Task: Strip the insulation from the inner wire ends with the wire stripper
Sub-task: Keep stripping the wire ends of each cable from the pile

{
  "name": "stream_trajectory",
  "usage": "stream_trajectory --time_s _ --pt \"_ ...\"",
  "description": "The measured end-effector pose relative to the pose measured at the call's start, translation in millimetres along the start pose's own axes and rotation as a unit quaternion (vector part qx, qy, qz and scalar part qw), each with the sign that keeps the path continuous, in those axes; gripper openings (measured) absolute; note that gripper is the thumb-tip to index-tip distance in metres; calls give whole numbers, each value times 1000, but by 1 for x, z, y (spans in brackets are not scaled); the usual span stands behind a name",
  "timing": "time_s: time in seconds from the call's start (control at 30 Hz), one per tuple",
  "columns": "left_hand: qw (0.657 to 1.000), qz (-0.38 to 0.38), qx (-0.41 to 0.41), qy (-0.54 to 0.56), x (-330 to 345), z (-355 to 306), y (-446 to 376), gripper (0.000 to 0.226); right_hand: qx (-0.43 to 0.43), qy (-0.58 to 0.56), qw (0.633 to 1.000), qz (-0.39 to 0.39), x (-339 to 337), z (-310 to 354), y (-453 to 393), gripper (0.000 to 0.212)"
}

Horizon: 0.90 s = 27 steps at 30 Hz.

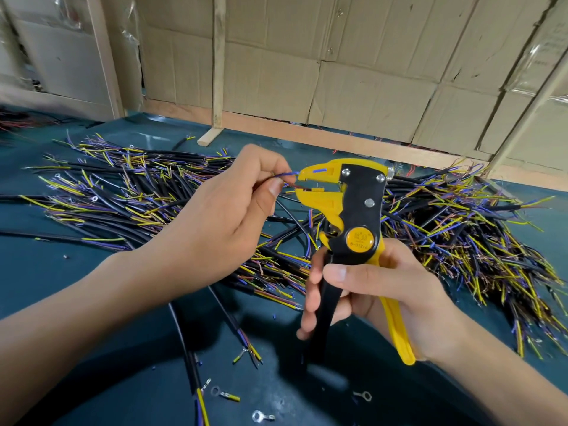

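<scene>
Brown wire between wire stripper jaws

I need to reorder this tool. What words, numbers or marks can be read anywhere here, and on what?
"B-01212", as best it reads: on the round yellow pivot badge of the yellow-and-black wire stripper.
Emblem above that number: too blurred to read.
Faint print on the cardboard wall panels: too blurred to read.

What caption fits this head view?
Left hand feeds a brown wire into the wire stripper gripped by the right hand.
</scene>
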State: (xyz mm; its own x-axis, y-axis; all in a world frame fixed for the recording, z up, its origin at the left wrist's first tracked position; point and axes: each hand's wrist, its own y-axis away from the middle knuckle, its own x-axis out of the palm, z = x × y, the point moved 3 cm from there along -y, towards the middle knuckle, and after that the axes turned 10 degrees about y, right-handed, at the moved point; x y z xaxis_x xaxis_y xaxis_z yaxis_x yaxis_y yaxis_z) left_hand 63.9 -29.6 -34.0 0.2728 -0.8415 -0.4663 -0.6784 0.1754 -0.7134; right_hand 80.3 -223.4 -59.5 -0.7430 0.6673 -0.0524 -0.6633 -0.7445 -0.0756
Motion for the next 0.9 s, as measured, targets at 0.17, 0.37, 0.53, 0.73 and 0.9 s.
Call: stream_trajectory --time_s 0.17,0.37,0.53,0.73,0.9 --pt "998 -32 -8 50 0 3 0 11 -12 -6 1000 -2 1 0 0 14" --pt "996 -49 -26 63 -1 4 0 12 -11 -9 1000 -9 1 -1 -1 14" --pt "997 -35 -23 63 3 1 0 10 2 -7 1000 -20 6 0 -1 12" --pt "996 -22 -26 83 10 -3 2 17 28 -33 990 -133 8 1 3 26" --pt "998 -60 -2 14 6 -4 3 20 -73 -105 981 -146 15 3 -2 51"
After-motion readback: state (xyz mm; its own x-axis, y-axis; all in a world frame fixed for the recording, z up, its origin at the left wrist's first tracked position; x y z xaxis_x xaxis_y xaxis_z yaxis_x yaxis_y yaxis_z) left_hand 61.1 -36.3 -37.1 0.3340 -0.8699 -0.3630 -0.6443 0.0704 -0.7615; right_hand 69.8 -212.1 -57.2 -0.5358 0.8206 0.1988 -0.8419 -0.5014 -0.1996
